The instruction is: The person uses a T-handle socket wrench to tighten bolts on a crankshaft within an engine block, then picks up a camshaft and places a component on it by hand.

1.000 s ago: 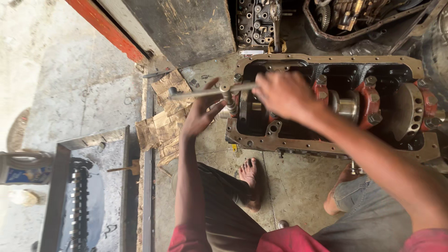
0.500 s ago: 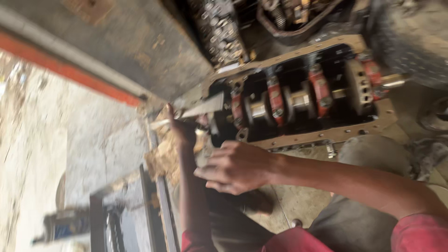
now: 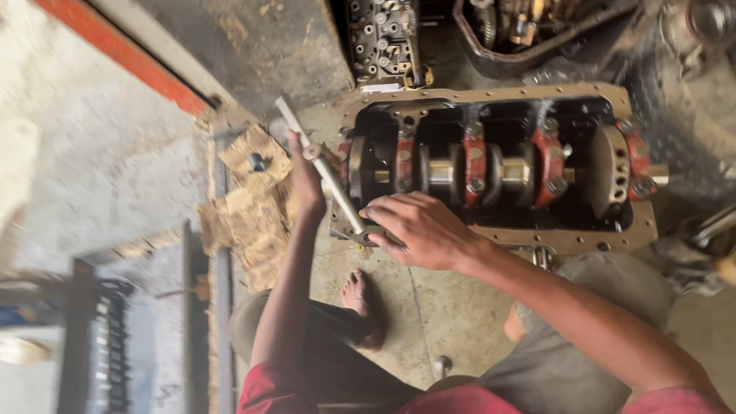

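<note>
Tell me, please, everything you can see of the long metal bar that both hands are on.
The long metal bar is a slim, straight rod of dull grey steel, with a round joint near its middle. It lies slanted, its upper end over the concrete floor, its lower end at the left rim of the open engine block. The left hand rests at the joint; the right hand grips its lower end. What its tip meets is hidden.

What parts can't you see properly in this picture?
- Head view: where the long metal bar meets the engine block, covered by the left hand.
- Bar's lower end, hidden under the right hand.
- Parts tray, cut off by the top edge.
- Dark rack at lower left, too blurred.
</note>
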